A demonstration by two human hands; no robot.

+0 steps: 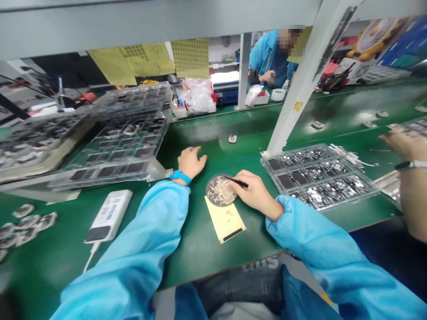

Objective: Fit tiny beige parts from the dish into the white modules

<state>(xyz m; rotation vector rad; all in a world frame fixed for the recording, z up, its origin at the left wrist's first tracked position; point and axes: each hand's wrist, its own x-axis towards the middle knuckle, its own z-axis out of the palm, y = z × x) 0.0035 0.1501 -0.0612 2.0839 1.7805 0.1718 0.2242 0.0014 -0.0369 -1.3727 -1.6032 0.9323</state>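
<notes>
Mostly the right hand point(255, 193) is at work, pinching slim black tweezers point(238, 181) whose long axis runs far and left, tips over a round dish point(208, 189) of pale granules point(222, 191). The dish sits just left of that hand, which is clearly the nearer one. The left hand point(191, 162) lies just beyond the dish on its far left, half open and loosely curled, holding nothing and resting on the green mat point(196, 253). A yellow card point(225, 221) lies just near of the dish
</notes>
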